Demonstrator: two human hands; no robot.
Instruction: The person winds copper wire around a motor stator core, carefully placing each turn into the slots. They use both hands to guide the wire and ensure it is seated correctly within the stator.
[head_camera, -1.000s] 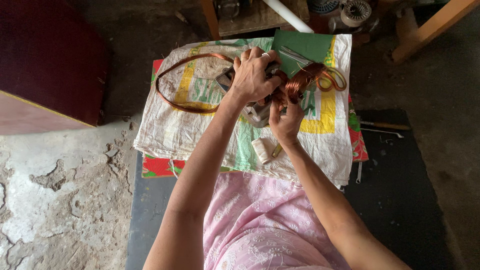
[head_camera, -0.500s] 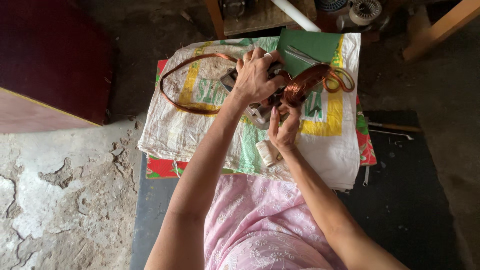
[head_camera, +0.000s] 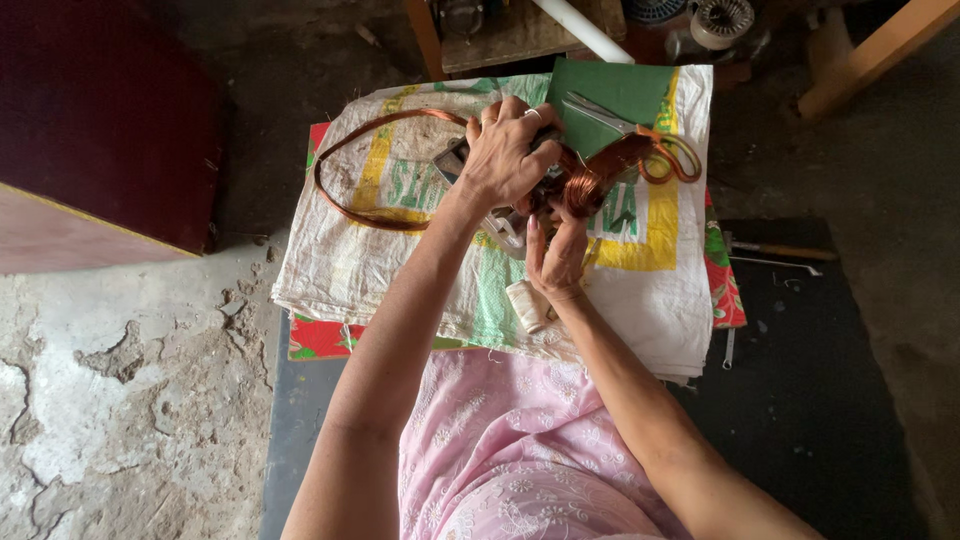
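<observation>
Two hands work one copper coil (head_camera: 585, 185); left hand (head_camera: 505, 155) clamps what looks like a metal core (head_camera: 450, 160); right hand (head_camera: 558, 255), its grip narrow, pinches beneath; the slack wire loop (head_camera: 345, 200) could snag and kink.

Both hands (head_camera: 530, 200) on copper coil (head_camera: 590, 180) — woven sack (head_camera: 400, 270) beneath

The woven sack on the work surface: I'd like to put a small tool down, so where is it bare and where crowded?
Bare: the woven sack's near-left part, below the copper wire loop, and its near-right corner, right of the thread spool. Crowded: the far middle, where the left hand and right hand work the copper coil, beside the orange-handled scissors on green card.
</observation>
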